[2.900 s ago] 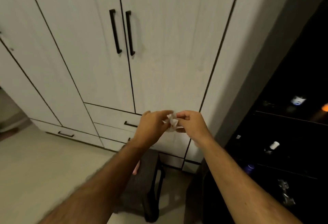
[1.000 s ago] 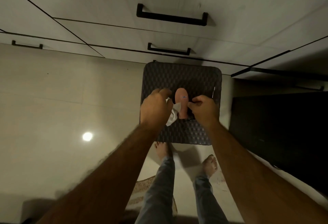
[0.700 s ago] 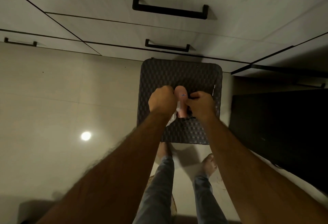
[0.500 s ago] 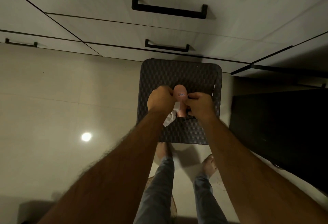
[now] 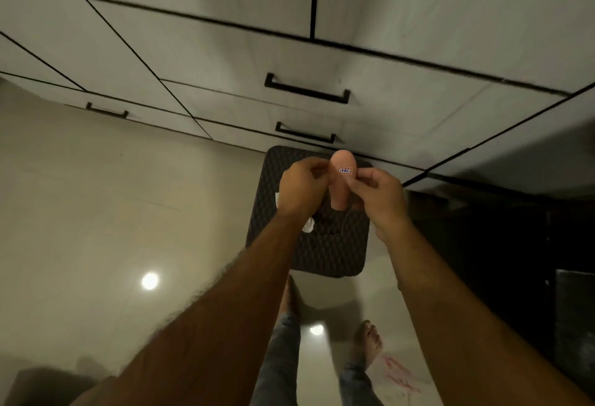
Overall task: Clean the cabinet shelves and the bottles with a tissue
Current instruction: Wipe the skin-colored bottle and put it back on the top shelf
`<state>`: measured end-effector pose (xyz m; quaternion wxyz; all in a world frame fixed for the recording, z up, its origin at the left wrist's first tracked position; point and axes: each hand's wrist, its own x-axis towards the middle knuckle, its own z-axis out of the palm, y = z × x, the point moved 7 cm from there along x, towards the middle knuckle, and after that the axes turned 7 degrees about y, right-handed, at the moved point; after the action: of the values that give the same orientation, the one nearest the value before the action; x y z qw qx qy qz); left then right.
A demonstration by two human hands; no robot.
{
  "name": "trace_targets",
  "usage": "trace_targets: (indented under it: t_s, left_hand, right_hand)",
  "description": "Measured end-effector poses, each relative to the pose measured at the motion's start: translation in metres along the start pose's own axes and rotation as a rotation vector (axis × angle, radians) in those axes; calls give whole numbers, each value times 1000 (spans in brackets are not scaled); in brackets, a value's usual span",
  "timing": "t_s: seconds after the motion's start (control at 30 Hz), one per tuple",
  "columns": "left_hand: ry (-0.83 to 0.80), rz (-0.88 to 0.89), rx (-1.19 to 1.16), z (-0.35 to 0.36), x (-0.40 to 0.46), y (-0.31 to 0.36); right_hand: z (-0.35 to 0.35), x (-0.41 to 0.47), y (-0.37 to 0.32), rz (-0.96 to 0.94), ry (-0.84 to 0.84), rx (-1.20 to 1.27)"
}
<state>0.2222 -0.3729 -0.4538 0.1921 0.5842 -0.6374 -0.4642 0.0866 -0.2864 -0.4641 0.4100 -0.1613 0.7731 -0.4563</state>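
A small pink bottle [image 5: 342,180] with a tiny labelled sticker is lifted above the dark woven stool [image 5: 322,244]. My right hand [image 5: 376,199] pinches the bottle on its right side. My left hand [image 5: 301,191] curls against the bottle's left side and holds a crumpled white tissue [image 5: 307,227], whose ends stick out below and left of the fist. How far the tissue wraps the bottle is hidden by my fingers.
White drawers with black handles [image 5: 307,90] stand just beyond the stool. A dark open cabinet [image 5: 515,244] lies to the right. Glossy tiled floor [image 5: 112,212] spreads left, with my bare feet [image 5: 370,344] below the stool.
Both hands have raised the pink bottle off the stool and toward the drawers. The view has tilted upward, showing more of the cabinet front.
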Motion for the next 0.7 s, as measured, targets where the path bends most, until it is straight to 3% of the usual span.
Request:
trace_targets:
  t_s: [0.1,0.43,0.7]
  left_hand:
    - [-19,-45,-104,-12,-35,35]
    - [84,43,-269,-63,-193,172]
    - [51,175,-279,-85,-258,246]
  right_hand:
    - [-27,-34,-38,-44,-47,37]
    - [-128,-177,-148,-168,-161,81]
    - [-191,-252,-197,-322,-114,107]
